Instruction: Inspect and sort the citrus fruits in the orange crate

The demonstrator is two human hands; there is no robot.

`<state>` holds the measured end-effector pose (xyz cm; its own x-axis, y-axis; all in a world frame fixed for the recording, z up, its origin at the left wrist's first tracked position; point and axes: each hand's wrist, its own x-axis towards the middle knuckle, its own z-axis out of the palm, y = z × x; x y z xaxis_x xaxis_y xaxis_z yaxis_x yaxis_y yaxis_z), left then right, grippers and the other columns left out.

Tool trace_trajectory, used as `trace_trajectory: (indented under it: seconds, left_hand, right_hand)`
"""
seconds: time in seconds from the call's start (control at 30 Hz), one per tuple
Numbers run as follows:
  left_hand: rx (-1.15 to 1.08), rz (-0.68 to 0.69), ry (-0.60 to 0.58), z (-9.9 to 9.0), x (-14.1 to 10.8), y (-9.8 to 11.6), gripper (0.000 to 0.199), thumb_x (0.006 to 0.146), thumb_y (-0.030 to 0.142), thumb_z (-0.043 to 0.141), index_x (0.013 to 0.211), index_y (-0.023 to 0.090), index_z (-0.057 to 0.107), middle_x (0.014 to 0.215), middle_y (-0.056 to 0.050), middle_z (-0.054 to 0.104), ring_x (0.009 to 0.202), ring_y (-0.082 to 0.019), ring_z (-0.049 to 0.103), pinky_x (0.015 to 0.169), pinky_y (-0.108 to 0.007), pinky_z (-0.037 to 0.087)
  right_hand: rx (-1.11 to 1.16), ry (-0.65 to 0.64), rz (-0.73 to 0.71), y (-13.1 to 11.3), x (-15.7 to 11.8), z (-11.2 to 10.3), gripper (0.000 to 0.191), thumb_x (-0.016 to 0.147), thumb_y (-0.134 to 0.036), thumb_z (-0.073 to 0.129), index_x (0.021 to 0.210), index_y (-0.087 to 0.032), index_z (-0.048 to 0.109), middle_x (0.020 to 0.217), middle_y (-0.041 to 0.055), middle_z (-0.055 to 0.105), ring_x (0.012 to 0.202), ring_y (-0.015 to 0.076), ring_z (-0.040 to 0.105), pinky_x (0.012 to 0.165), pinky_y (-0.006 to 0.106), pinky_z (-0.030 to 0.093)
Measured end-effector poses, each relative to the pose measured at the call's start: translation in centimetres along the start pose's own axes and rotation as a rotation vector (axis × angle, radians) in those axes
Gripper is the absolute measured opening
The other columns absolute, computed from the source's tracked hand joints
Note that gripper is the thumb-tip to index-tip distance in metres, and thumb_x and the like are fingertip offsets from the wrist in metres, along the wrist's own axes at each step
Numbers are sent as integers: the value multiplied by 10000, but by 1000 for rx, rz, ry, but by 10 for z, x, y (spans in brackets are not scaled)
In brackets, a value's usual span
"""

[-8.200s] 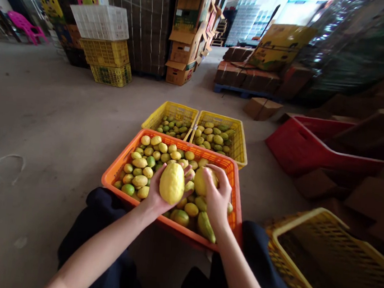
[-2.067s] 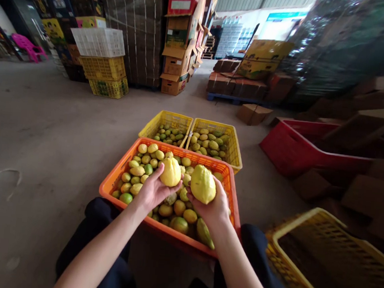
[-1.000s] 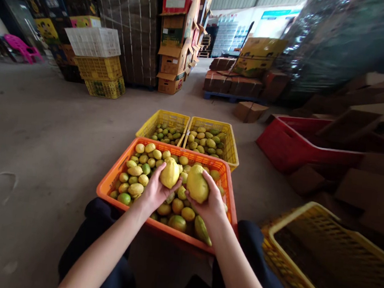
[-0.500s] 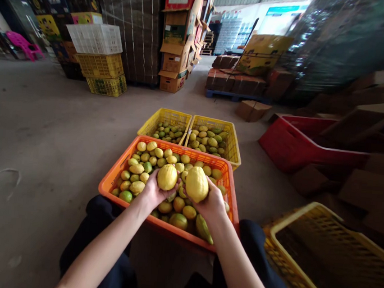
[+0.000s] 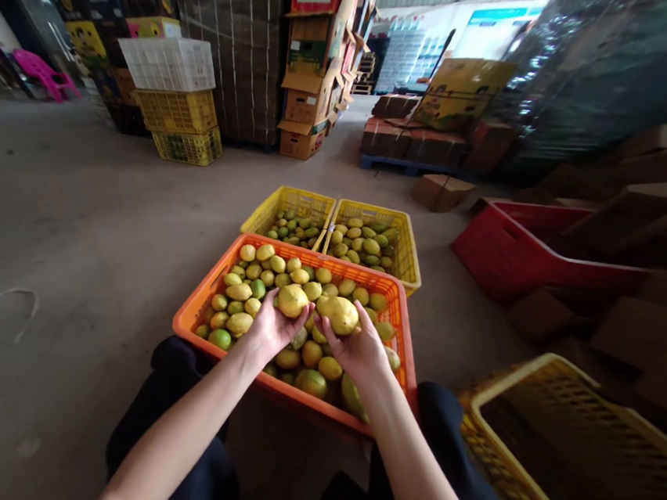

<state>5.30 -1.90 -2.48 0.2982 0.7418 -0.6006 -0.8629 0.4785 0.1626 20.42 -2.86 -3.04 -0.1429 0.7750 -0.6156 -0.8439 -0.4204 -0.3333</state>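
Observation:
Over an orange crate filled with yellow and green fruits, both hands hold a fruit each. My left hand is wrapped round a round yellow fruit, palm up. In my right hand lies a larger, oblong yellow fruit, turned sideways with one end toward the left. The two fruits are close together with a narrow gap. Below the hands, a green-yellow fruit sits at the crate's near side. My knees are on both sides of the crate.
Two yellow crates with similar fruits adjoin the orange crate's far side. At the right are a yellow crate, a red bin and cardboard pieces. Stacked boxes and a white crate stand further back.
The fruit in my right hand has turned from upright to lying sideways, and those fingers have spread more. The fruit in my left hand has also turned and sits slightly higher.

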Motion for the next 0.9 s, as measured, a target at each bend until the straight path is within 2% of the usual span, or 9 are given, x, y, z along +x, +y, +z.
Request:
trace_trajectory:
  seconds: [0.23, 0.4, 0.43, 0.5, 0.57, 0.63, 0.77, 0.83, 0.9]
  left_hand:
    - [6, 2, 5, 5, -5, 0, 399, 965, 371, 436, 1216, 95, 576, 857, -123, 655, 746, -211, 669, 535, -259, 588]
    - [126, 63, 21, 3, -1, -2, 416, 987, 425, 436, 1185, 86, 574, 857, -130, 653, 725, -210, 663, 530, -256, 570]
    - [181, 128, 33, 2, 1, -4, 368, 981, 398, 477, 1181, 103, 571, 878, -121, 657, 735, -205, 661, 552, -255, 571]
    - [315, 359, 38, -1, 2, -8, 299, 927, 291, 619, 1194, 176, 552, 997, -89, 664, 828, -196, 671, 652, -259, 584]
    - [452, 656, -13, -3, 0, -11, 463, 799, 174, 776, 1193, 245, 543, 1181, -55, 633, 1022, -197, 656, 819, -263, 572]
    - [554, 878, -114, -5, -5, -11, 596, 671, 110, 868, 1166, 260, 571, 1312, -49, 580, 1227, -218, 575, 972, -256, 510]
    - [746, 1008, -249, -9, -13, -9, 555, 633, 134, 895, 1109, 238, 632, 1333, -75, 565, 1371, -259, 460, 1119, -290, 398]
    - [900, 1121, -254, -12, -11, -6, 509, 668, 176, 884, 1103, 231, 625, 1289, -85, 586, 1345, -267, 490, 1152, -342, 376]
    - [1110, 1321, -250, -15, -6, -4, 466, 734, 204, 842, 1124, 225, 588, 1242, -97, 605, 1285, -271, 544, 1147, -409, 392]
  right_hand:
    - [2, -28, 3, -4, 5, -7, 168, 914, -334, 638, 1002, -192, 653, 844, 75, 746, 809, 224, 752, 585, 264, 644]
    - [-90, -38, -91, -2, 4, -4, 156, 844, -251, 694, 976, -208, 624, 834, 43, 734, 735, 199, 729, 528, 256, 620]
    - [-139, -31, -147, -1, 3, -4, 207, 806, -233, 723, 979, -231, 610, 855, 23, 730, 720, 191, 719, 516, 265, 616]
    - [-272, -18, -305, 2, 1, -3, 358, 715, -218, 788, 1006, -282, 591, 910, -14, 720, 735, 190, 704, 519, 294, 618]
    - [-439, -22, -518, 5, -2, -3, 521, 624, -208, 851, 1066, -322, 599, 967, -37, 708, 797, 186, 692, 587, 300, 626]
    - [-603, -40, -760, 7, -5, -3, 631, 565, -175, 879, 1123, -331, 629, 1040, -39, 697, 899, 176, 672, 726, 279, 615]
    - [-773, -11, -1122, 10, -5, -4, 584, 558, -108, 843, 1085, -305, 685, 1138, -31, 676, 1108, 186, 605, 1023, 305, 489]
    - [-816, 18, -1238, 11, 0, -6, 525, 583, -128, 817, 1066, -281, 681, 1125, -12, 677, 1126, 211, 599, 1082, 369, 444]
    - [-884, 31, -1358, 12, 6, -9, 492, 619, -167, 785, 1084, -261, 653, 1121, 13, 674, 1119, 239, 607, 1084, 437, 442]
